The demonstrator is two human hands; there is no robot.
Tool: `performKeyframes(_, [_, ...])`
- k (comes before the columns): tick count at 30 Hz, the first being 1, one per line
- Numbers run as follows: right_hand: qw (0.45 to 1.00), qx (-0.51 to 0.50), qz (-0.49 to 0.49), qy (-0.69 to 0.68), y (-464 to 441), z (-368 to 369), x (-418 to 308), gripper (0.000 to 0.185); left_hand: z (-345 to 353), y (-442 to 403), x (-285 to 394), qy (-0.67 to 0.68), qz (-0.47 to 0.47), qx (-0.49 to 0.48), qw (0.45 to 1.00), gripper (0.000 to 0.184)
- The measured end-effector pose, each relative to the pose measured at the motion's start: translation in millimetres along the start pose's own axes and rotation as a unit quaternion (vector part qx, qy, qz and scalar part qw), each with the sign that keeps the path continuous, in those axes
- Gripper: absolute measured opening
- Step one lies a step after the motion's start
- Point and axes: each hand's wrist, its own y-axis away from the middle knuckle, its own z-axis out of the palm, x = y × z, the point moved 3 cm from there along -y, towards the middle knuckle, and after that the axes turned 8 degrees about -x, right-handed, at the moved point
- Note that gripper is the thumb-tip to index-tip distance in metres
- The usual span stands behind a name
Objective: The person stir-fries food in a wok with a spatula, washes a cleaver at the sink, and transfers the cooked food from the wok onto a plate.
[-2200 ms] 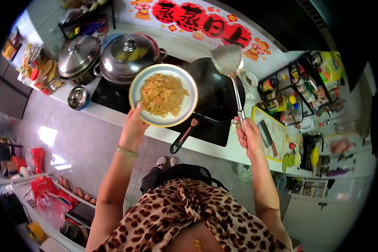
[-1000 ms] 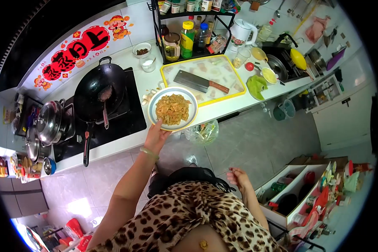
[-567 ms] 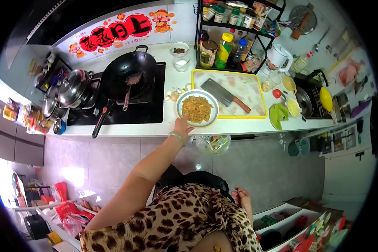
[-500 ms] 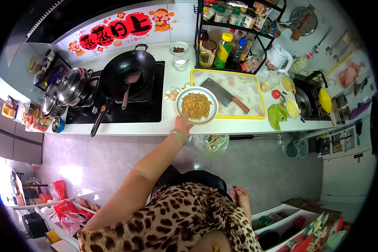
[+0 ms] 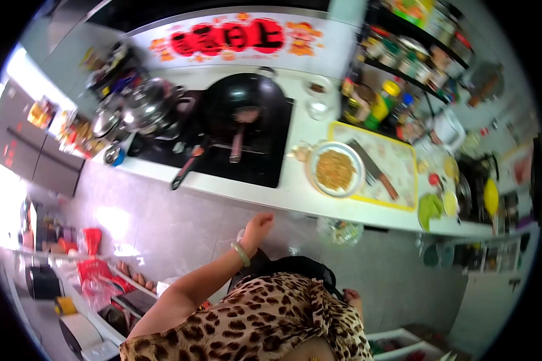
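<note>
My left hand, with a pale bangle on the wrist, hangs in front of the counter edge. Its fingers are loosely curled and nothing shows in them. At my right side, low by the body, my right hand is partly visible; its fingers are too small and blurred to read. A bowl of chopped yellow-brown food stands on the counter, overlapping the cutting board's left edge. On the yellow-rimmed cutting board lies a cleaver. A black wok sits on the stove with a ladle in it.
Steel pots stand left of the wok. Garlic lies beside the bowl. A black rack holds seasonings and bottles. A green cloth rests near the sink. A plastic bag hangs below the counter edge.
My left hand has let go of the bowl's edge and drawn back toward my body. The view has turned left, so the counter appears farther right. The bowl remains beside the board.
</note>
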Motion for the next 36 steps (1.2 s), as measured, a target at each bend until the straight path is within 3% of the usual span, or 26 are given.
performKeyframes(2, [0.98,-0.011,-0.028,0.196,-32,0,22,0.025,-38,22,-32,-0.014,-0.028,0.043,0.999,0.027])
performKeyframes(5, [0.947,-0.043,-0.05,0.315,-69,27,18,0.024,-87,44,-67,0.111,-0.041,0.09,0.989,0.027])
performKeyframes(8, [0.936,-0.07,-0.039,0.343,-93,61,8,0.024,-130,76,-51,0.17,-0.116,0.159,0.966,0.028])
performKeyframes(12, [0.935,-0.086,-0.004,0.345,-110,98,-2,0.025,-182,82,-68,0.206,-0.137,0.212,0.945,0.027])
performKeyframes(19, [0.924,-0.089,-0.015,0.37,-117,125,11,0.031,-258,72,-71,0.196,-0.111,0.217,0.95,0.027])
performKeyframes(21, [0.91,-0.101,-0.08,0.393,-115,125,14,0.033,-277,70,-71,0.189,-0.106,0.203,0.955,0.027])
performKeyframes(22, [0.897,-0.183,-0.103,0.39,-95,147,-21,0.034,-284,69,-70,0.184,-0.101,0.192,0.959,0.027])
performKeyframes(23, [0.888,-0.101,-0.086,0.439,-70,167,-40,0.034,-290,67,-68,0.179,-0.095,0.182,0.962,0.027])
performKeyframes(24, [0.842,-0.157,-0.078,0.509,-68,170,-42,0.035,-296,64,-66,0.176,-0.092,0.175,0.964,0.027])
performKeyframes(25, [0.869,-0.116,-0.093,0.473,-68,166,-27,0.035,-301,61,-64,0.172,-0.089,0.169,0.966,0.028])
performKeyframes(27, [0.918,-0.085,0.071,0.38,-31,190,-55,0.03,-305,57,-60,0.158,-0.094,0.16,0.97,0.03])
performKeyframes(28, [0.935,-0.063,0.099,0.334,-29,188,-48,0.029,-303,56,-55,0.15,-0.096,0.153,0.972,0.031])
performKeyframes(36, [0.966,-0.052,0.164,0.192,-24,167,19,0.03,-274,61,-32,0.105,-0.101,0.107,0.984,0.031])
